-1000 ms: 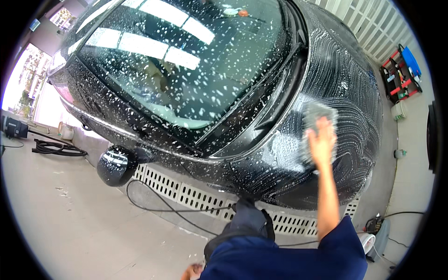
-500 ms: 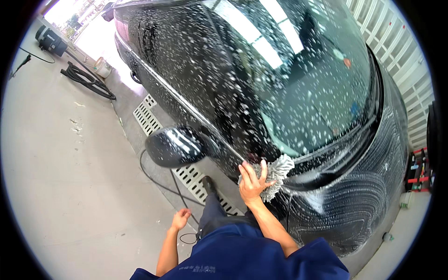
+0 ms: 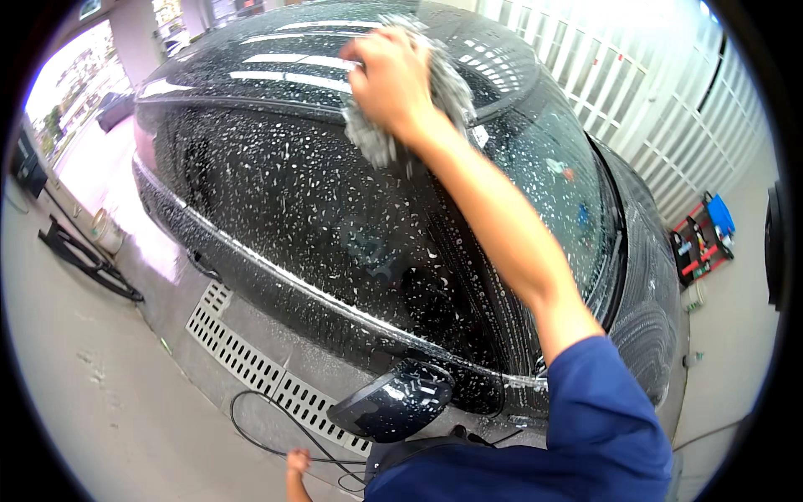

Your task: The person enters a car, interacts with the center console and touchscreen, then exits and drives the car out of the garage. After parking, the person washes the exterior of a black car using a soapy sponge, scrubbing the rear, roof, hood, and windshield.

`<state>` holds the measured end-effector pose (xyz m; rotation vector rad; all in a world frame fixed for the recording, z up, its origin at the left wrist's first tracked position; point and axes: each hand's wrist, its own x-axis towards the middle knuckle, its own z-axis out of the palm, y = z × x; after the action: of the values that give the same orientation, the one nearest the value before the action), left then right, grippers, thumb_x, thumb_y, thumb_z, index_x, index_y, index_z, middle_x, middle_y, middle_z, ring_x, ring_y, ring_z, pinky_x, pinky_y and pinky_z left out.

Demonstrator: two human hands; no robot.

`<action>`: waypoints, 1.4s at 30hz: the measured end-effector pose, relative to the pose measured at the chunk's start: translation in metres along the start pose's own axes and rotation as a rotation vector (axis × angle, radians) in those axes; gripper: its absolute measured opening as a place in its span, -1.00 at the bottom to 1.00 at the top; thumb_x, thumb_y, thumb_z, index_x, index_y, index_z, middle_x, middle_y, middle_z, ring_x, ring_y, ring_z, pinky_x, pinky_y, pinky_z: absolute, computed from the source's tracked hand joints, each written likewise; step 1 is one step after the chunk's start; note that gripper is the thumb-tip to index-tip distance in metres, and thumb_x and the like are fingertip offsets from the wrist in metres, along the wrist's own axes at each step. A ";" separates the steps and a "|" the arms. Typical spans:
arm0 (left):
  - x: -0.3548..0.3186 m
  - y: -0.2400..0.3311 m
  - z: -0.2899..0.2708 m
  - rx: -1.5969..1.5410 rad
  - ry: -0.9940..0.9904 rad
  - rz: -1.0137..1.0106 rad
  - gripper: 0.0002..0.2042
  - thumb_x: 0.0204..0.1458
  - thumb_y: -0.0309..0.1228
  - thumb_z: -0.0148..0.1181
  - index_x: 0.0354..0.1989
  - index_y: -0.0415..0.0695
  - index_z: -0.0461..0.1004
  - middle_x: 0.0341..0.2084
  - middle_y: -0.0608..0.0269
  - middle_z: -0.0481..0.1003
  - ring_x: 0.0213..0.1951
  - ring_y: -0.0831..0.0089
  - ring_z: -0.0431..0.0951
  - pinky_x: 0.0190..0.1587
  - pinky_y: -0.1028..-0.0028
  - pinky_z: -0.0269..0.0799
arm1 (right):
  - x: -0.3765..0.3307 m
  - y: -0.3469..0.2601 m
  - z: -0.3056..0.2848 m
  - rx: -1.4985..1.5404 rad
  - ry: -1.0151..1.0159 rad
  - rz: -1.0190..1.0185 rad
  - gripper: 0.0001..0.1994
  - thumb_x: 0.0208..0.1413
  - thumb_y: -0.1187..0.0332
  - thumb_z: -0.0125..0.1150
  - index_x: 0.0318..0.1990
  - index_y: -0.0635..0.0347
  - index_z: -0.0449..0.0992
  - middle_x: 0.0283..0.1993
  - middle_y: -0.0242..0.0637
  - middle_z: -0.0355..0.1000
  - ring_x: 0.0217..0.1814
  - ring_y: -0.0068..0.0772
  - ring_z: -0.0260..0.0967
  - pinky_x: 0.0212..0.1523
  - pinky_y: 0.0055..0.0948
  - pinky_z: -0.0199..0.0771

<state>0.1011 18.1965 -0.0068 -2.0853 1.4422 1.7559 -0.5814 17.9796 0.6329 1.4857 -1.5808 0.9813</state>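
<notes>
With my right arm stretched up, my right hand is closed on a shaggy grey wash mitt. The mitt lies against the upper edge of the side window and the roof of a dark car speckled with white foam. My left hand hangs low at my left, small in view, its fingers curled and nothing visible in them. Just right of it runs a thin black hose on the floor. The car's side mirror sticks out close to my body.
A slotted drain grate runs along the floor beside the car. At the left wall are a black coiled hose and a white bucket. A red and black cart stands beyond the soapy hood, near a white slatted gate.
My right hand has carried the mitt from the base of the windshield up to the roof edge. My left hand sits lower in view, and the view has shifted toward the roof.
</notes>
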 end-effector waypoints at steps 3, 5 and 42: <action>0.022 0.098 -0.075 -0.208 0.226 0.168 -0.90 0.23 -0.36 0.10 -0.24 -0.10 0.49 -0.44 0.35 0.50 -0.45 0.54 0.49 -0.55 0.46 0.38 | 0.037 0.064 0.002 0.224 -0.331 0.107 -0.52 0.18 -0.05 0.17 0.08 0.11 0.60 0.19 -0.15 0.50 0.36 -0.08 0.29 0.35 -0.19 0.27; 0.002 0.158 -0.120 -0.267 0.304 0.251 -0.90 0.24 -0.37 0.10 -0.24 -0.10 0.50 -0.43 0.37 0.49 -0.42 0.57 0.47 -0.49 0.49 0.37 | -0.020 0.083 -0.034 0.057 -0.215 0.133 -0.32 0.23 -0.24 0.05 0.33 0.04 0.40 0.42 -0.15 0.29 0.49 -0.11 0.16 0.45 -0.20 0.15; -0.339 0.629 0.496 2.455 -0.825 2.145 -0.37 0.19 -0.19 -0.02 0.47 0.03 0.14 0.52 0.14 -0.04 0.54 0.19 -0.14 0.55 0.08 -0.35 | -0.524 0.217 -0.429 0.797 0.471 1.906 -0.81 0.01 0.49 0.16 -0.18 0.24 0.47 -0.51 -0.45 0.37 -0.61 -0.69 0.18 -0.60 -0.60 0.15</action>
<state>-0.6559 18.3296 0.3993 1.4521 2.1415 -0.5995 -0.7637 18.5992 0.3370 -0.5463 -2.0045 2.8441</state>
